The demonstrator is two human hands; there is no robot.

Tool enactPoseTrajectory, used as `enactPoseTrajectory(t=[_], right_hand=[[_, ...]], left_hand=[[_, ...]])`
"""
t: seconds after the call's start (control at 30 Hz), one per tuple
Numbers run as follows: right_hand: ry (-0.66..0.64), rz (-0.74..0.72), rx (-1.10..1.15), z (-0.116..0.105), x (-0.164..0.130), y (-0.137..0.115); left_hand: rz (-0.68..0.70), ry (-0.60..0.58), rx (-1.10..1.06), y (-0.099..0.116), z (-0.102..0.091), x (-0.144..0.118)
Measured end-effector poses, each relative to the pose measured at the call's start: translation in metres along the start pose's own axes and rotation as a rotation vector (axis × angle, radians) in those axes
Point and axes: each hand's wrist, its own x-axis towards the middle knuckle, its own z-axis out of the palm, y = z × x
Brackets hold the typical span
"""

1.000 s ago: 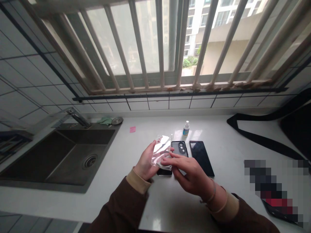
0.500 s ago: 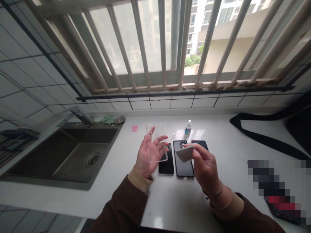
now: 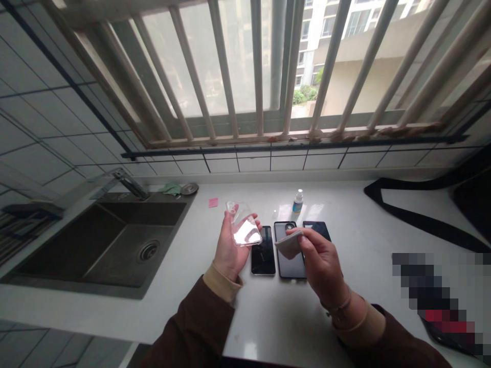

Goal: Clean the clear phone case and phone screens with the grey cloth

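Observation:
A clear phone case (image 3: 247, 231) rests in my left hand (image 3: 228, 249), the fingers curled around its edges and light glaring off its lower half. My right hand (image 3: 321, 258) pinches a folded grey cloth (image 3: 289, 245) between thumb and fingers, to the right of the case and apart from it. Below the hands, a black phone (image 3: 263, 258) lies on the white counter (image 3: 268, 317). Beside it is a phone in a dark-edged case (image 3: 286, 267), partly covered by the cloth and my right hand. Another dark phone-like item (image 3: 320, 229) lies behind that hand.
A small white bottle with a blue label (image 3: 297, 203) stands behind the phones. A pink sticky note (image 3: 213, 202) lies farther left. At left is a steel sink (image 3: 111, 245) with a faucet (image 3: 130, 185) and green cloth (image 3: 170, 188). A black strap (image 3: 414, 217) lies at right.
My left hand has tilted the clear case and lowered its top edge, so it now catches a bright reflection. The cloth in my right hand has shifted slightly left.

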Motion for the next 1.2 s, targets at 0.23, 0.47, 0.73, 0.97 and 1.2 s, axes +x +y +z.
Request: enactPoseTrajectory(t=[0.23,0.47,0.73,0.97,1.2], right_hand=[[-0.001,-0.023,-0.004,0.000,0.000,-0.002],[-0.032,0.028,0.079,0.002,0.000,-0.005],[-0.041,0.020,0.096,0.002,0.000,-0.005],[-0.065,0.019,0.103,0.002,0.002,-0.004],[-0.069,0.003,0.083,0.002,0.003,-0.003]], left_hand=[[-0.056,-0.057,0.023,-0.001,-0.003,0.004],[-0.046,-0.036,0.048,-0.003,-0.006,0.005],[0.066,-0.024,0.339,0.005,-0.012,0.010],[0.413,0.230,1.259,0.026,-0.037,0.029],[0.497,0.432,2.186,0.017,-0.045,0.022]])
